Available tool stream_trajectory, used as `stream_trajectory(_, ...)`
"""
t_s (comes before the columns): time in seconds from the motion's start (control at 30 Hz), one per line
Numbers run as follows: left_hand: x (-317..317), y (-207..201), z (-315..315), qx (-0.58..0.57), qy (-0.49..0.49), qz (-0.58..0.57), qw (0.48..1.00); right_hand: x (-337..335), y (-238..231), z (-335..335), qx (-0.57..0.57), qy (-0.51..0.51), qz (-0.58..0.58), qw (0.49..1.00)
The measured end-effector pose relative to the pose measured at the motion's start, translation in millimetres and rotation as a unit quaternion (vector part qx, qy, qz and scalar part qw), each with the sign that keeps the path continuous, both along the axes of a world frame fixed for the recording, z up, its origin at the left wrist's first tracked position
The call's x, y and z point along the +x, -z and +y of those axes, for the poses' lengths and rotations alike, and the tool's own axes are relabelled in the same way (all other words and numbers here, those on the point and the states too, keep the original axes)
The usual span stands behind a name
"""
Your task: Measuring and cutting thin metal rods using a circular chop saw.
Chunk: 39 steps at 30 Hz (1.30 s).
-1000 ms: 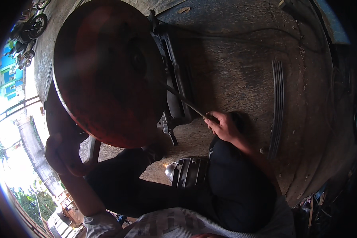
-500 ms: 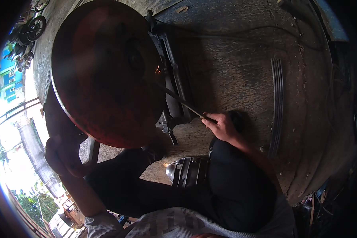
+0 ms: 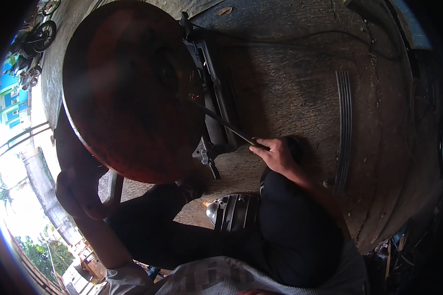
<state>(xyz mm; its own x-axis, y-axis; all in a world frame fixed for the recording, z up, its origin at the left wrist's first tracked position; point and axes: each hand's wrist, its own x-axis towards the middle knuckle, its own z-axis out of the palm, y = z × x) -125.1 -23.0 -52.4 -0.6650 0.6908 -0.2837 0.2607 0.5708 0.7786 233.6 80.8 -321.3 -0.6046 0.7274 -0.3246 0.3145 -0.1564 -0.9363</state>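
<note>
A large round dark-red disc (image 3: pixel 128 113) with a hub fills the upper left, part of what looks like a cut-off machine with a dark metal base (image 3: pixel 216 98). My left hand (image 3: pixel 81 194), deep in shadow, is closed round a grey handle (image 3: pixel 115 187) below the disc's left edge. In my right hand (image 3: pixel 274 153), thumb and fingers pinch the near end of a thin metal rod (image 3: pixel 229 127). The rod slants up and left across the base, its far tip by the disc. Small sparks (image 3: pixel 193 97) show at that tip.
Several long thin metal rods (image 3: pixel 343 128) lie side by side on the worn floor at the right. A dark cable (image 3: pixel 325 33) runs behind the base. Between my legs is a ribbed object with a silver dome (image 3: pixel 212 210). Motorbikes (image 3: pixel 37 42) stand outside at far left.
The sparks at the rod's tip have become smaller and fainter. The rod and my right hand have shifted very slightly. My left hand has kept its place.
</note>
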Motion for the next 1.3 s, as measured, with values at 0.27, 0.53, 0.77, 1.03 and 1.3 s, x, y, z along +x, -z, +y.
stream_trajectory(0.27,4.3,-1.4,0.4,0.011,-0.006,-0.010,1.000,0.0,-3.4,2.9,-0.027,-0.018,-0.005,0.999)
stream_trajectory(0.53,9.7,-0.5,4.8,0.025,-0.013,-0.020,0.999,0.7,3.6,5.5,-0.047,-0.052,0.046,0.996)
stream_trajectory(0.77,13.9,-0.2,7.2,0.037,-0.020,-0.029,0.999,-0.3,1.0,8.5,-0.046,-0.064,0.040,0.996)
stream_trajectory(1.03,14.2,-0.1,8.9,0.050,-0.028,-0.040,0.998,-0.6,1.3,3.9,0.005,-0.033,0.016,0.999)
stream_trajectory(1.3,13.3,-1.6,7.4,0.063,-0.036,-0.051,0.996,-1.6,-2.9,6.0,0.030,-0.025,-0.011,0.999)
